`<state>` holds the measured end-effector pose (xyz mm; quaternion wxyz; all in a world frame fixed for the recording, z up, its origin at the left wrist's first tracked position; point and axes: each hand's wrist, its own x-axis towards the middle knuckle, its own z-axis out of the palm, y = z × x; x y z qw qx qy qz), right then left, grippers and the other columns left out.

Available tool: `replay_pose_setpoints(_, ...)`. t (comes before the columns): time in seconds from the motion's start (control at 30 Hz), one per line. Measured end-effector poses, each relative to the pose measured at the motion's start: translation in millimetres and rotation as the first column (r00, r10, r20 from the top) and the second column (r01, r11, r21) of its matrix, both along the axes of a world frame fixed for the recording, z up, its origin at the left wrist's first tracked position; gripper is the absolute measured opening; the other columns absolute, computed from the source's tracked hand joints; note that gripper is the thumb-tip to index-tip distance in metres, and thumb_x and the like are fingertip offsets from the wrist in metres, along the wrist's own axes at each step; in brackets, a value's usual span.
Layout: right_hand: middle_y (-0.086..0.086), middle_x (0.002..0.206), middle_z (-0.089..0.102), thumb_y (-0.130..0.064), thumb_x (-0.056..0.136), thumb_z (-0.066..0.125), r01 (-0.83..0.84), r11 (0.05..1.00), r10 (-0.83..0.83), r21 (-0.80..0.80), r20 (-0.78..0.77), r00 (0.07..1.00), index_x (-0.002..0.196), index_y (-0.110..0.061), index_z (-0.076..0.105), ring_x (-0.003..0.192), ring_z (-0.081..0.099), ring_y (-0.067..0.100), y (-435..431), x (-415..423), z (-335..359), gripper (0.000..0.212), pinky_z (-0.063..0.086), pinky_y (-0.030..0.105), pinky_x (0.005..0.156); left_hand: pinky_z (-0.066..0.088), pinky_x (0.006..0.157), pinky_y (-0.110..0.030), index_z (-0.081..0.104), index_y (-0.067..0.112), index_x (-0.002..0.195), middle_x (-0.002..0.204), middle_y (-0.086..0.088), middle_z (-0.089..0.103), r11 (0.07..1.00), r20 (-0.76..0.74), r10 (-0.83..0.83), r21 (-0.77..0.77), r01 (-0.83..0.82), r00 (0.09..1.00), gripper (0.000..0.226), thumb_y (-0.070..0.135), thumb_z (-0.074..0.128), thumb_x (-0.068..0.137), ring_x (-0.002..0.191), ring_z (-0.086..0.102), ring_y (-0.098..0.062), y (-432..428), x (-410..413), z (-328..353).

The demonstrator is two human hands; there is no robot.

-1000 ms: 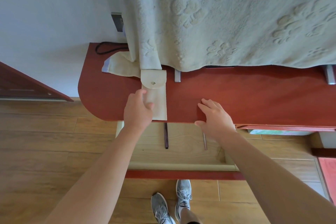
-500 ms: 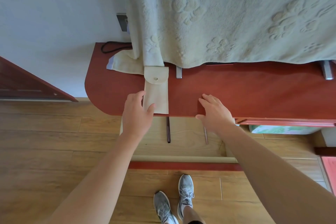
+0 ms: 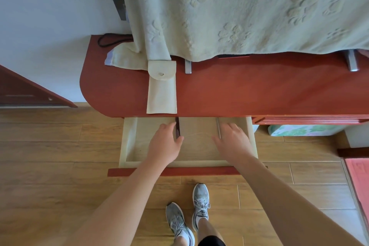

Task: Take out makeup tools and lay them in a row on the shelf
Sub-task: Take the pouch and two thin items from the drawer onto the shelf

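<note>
Cream blanket (image 3: 239, 10) with paw prints on it hangs down and covers the back of the shelf. Brown wood floor (image 3: 50, 166) fills the bottom of the view. The red shelf (image 3: 239, 90) runs from side to side, and its left end is round.

Under the front edge of the shelf a drawer (image 3: 127, 146) is pulled out. It is pale wood inside and has a red front.

Both arms reach into the drawer. The left hand (image 3: 165, 144) is palm down, its grip loose, with the fingers lying apart and holding nothing. Its thumb is right by the near end of a dark stick (image 3: 177, 126), and its fingers hide part of that stick. The right hand (image 3: 233, 142) is palm down too, its grip loose, and it holds nothing. Its fingers lie just beside a thin silver stick (image 3: 219, 128). I cannot tell if either hand is touching its stick. Both sticks lie on the drawer floor, pointing away from the person, well apart from each other.

A cream pouch (image 3: 162, 96) lies flat on the shelf, above the left hand. Its round flap with a snap is at the far end, touching the blanket, and its near end sits at the shelf's front edge.

Two grey shoes (image 3: 200, 203) stand on the floor below the drawer. Two small metal feet (image 3: 188, 67) poke out from under the blanket. A black cord (image 3: 111, 39) curls at the back left corner of the shelf.
</note>
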<state>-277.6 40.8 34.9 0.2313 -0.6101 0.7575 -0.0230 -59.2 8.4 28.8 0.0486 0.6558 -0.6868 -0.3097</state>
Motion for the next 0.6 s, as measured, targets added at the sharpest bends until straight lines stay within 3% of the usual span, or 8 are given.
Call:
replay_pose_setpoints(0.13,0.01,0.114,0.054,-0.039,0.094,0.054,0.031,0.998,-0.031,0.051,-0.001,1.0,0.121,-0.01,0.052,0.107,0.051,0.029,-13,-1,-20,0.04,0.046,0.038,0.083,0.053,0.078,-0.035,0.043,0.018,0.142,0.117,-0.007,0.057,0.999,0.106,-0.012,-0.038,0.017,0.994,0.052,0.036,0.059,0.096,0.1,0.062,-0.026,-16,-7,-21)
replay_pose_setpoints(0.27,0.012,0.116,0.053,-0.034,0.093,0.055,0.061,0.994,-0.06,0.088,-0.009,0.998,0.132,-0.012,0.046,0.104,0.054,0.033,-23,-4,-37,0.045,0.046,0.037,0.079,0.055,0.07,-0.038,0.042,0.017,0.138,0.1,-0.006,0.057,0.998,0.21,-0.042,-0.026,0.049,0.977,0.05,0.036,0.058,0.094,0.086,0.063,-0.028,-24,-15,-40)
replay_pose_setpoints(0.4,0.013,0.112,0.053,-0.029,0.093,0.055,0.088,0.989,-0.088,0.117,-0.002,0.996,0.134,-0.012,0.043,0.094,0.058,0.037,-27,-6,-50,0.046,0.04,0.034,0.066,0.055,0.067,-0.038,0.04,0.014,0.138,0.097,-0.007,0.059,1.0,0.214,-0.029,0.002,0.029,0.976,0.05,0.032,0.058,0.095,0.082,0.064,-0.028,-27,-19,-53)
replay_pose_setpoints(0.6,0.012,0.113,0.053,-0.008,0.09,0.05,0.071,0.986,-0.079,0.151,0.045,0.996,0.149,-0.015,0.029,0.095,0.059,0.034,-32,-8,-66,0.063,0.038,0.03,0.069,0.049,0.061,-0.032,0.038,0.015,0.145,0.088,-0.005,0.054,1.0,0.17,-0.018,0.004,0.018,0.985,0.062,0.001,0.055,0.088,0.072,0.058,-0.023,-28,-22,-64)
